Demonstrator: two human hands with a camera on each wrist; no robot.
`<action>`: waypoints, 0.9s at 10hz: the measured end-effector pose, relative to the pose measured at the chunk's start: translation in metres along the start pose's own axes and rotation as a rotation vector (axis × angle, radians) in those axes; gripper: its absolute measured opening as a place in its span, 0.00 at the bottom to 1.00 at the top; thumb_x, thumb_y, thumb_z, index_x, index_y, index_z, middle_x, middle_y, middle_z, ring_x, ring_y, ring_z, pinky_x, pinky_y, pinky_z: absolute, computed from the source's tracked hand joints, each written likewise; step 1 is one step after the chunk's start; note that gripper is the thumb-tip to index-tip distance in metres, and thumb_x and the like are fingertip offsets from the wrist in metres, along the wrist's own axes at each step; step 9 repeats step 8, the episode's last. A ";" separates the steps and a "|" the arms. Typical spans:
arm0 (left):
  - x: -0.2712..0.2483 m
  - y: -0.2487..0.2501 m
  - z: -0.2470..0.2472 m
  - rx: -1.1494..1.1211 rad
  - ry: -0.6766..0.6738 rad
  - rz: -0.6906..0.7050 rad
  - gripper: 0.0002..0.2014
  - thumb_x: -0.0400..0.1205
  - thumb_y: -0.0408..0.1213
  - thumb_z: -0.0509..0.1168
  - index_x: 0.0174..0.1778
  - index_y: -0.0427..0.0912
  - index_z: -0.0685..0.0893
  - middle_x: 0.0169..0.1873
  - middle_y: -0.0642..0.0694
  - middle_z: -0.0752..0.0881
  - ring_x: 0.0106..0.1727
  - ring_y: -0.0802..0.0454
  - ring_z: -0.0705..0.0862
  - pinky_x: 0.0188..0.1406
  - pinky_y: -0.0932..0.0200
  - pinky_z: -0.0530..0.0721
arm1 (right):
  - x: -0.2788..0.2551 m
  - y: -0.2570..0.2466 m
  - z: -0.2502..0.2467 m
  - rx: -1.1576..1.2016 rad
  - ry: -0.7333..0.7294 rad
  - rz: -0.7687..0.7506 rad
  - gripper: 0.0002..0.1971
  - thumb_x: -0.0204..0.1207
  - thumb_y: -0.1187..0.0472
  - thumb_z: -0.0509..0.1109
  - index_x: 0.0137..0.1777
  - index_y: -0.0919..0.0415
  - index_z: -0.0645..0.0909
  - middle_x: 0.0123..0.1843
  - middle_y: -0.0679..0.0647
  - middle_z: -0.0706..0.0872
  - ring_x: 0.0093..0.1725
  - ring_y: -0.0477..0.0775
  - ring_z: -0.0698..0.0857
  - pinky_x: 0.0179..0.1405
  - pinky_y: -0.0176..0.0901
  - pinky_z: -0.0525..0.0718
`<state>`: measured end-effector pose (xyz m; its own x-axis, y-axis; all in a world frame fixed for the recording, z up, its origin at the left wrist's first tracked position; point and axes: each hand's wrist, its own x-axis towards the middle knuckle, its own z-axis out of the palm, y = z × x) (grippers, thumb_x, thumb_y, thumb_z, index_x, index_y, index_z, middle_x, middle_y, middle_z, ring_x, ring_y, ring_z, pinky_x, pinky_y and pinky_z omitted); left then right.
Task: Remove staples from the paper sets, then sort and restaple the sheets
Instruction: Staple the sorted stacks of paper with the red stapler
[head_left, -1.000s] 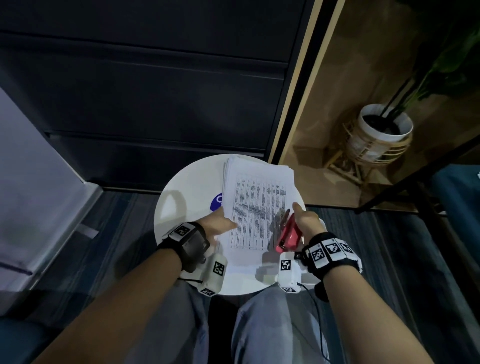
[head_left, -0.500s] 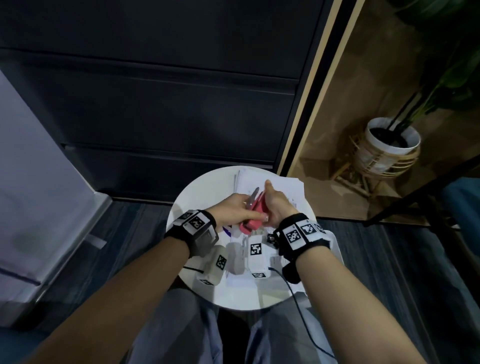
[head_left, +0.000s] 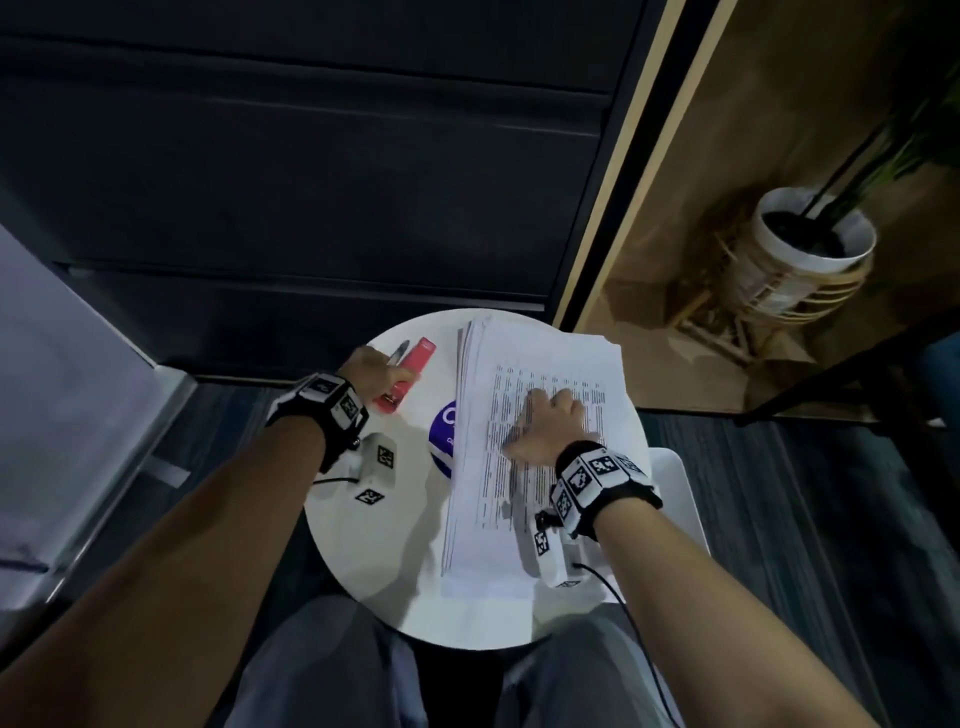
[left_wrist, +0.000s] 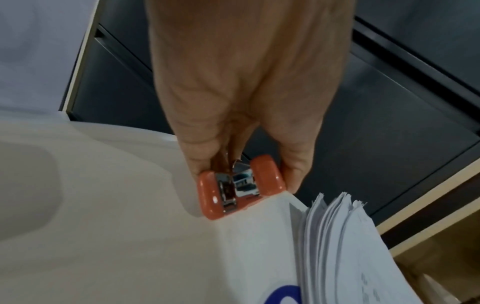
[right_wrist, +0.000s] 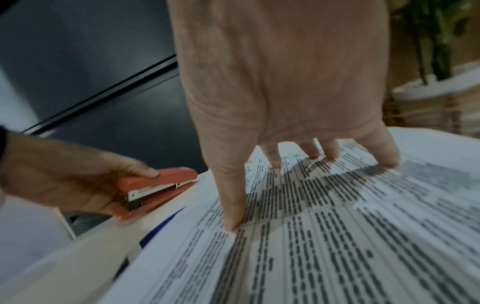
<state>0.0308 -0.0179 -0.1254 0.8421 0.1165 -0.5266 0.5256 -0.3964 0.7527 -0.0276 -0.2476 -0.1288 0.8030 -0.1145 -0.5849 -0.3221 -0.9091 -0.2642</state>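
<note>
A thick stack of printed sheets (head_left: 556, 358) lies on the right half of the round white table (head_left: 374, 561). My right hand (head_left: 550, 423) rests on top of it, spread fingertips (right_wrist: 233, 222) pressing the top sheet (right_wrist: 337, 226). A small bent bit of wire (right_wrist: 311, 164) lies by the fingertips. At the table's far left my left hand (head_left: 371, 371) grips a red stapler (head_left: 408, 374) that rests on the tabletop. In the left wrist view the stapler (left_wrist: 240, 186) points its metal mouth at the camera, just left of the stack's fanned corner (left_wrist: 335, 236).
A blue and white round mark (head_left: 444, 431) on the table is half covered by the stack. Dark cabinet fronts (head_left: 311, 182) stand behind the table. A potted plant in a wicker stand (head_left: 800, 260) is at the right. My knees sit under the near edge.
The stapler passed from my right hand to my left, which moved it to the table's far left. My right hand came down onto the paper stack, now lying flat.
</note>
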 end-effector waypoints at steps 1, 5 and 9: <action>0.017 -0.008 0.002 0.045 0.071 0.033 0.12 0.70 0.36 0.77 0.40 0.29 0.86 0.37 0.35 0.87 0.40 0.40 0.87 0.46 0.46 0.87 | 0.006 0.000 -0.002 -0.078 0.018 -0.014 0.48 0.65 0.52 0.78 0.81 0.51 0.53 0.82 0.62 0.51 0.82 0.68 0.51 0.72 0.79 0.63; 0.012 -0.010 0.012 0.563 0.167 0.147 0.17 0.80 0.50 0.61 0.38 0.38 0.83 0.34 0.40 0.85 0.42 0.39 0.87 0.42 0.53 0.84 | 0.010 -0.002 0.002 -0.121 0.027 0.000 0.47 0.67 0.52 0.79 0.81 0.51 0.54 0.83 0.63 0.50 0.82 0.70 0.50 0.70 0.83 0.63; -0.035 0.028 -0.004 0.709 0.378 0.133 0.25 0.79 0.47 0.66 0.70 0.39 0.73 0.66 0.36 0.72 0.69 0.37 0.71 0.67 0.35 0.70 | -0.015 0.001 -0.030 0.038 0.056 -0.023 0.43 0.72 0.45 0.73 0.82 0.53 0.55 0.83 0.62 0.54 0.82 0.66 0.55 0.75 0.76 0.62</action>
